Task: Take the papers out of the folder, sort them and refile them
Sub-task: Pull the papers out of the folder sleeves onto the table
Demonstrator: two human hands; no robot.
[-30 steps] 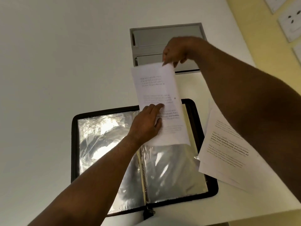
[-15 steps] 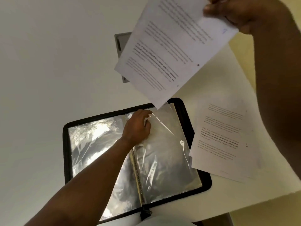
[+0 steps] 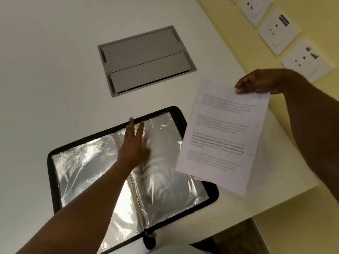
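A printed sheet (image 3: 221, 136) is pinched at its top edge by the right hand (image 3: 260, 82) beside the open folder (image 3: 55, 173), on whose plastic sleeves (shiny, crinkled) the flat left hand (image 3: 134, 143) is laid.

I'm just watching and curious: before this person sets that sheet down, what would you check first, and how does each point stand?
1. Sheet firmly held: ok, the right hand pinches its top edge.
2. Sheet free of the folder: ok, it hangs in the air over the folder's right edge.
3. Folder lying open: ok, the left hand rests flat on the right-hand plastic sleeve.
4. Sleeves in view emptied: ok, no paper shows in them.
5. Landing spot on the table: cannot tell, the sheet hides that area.
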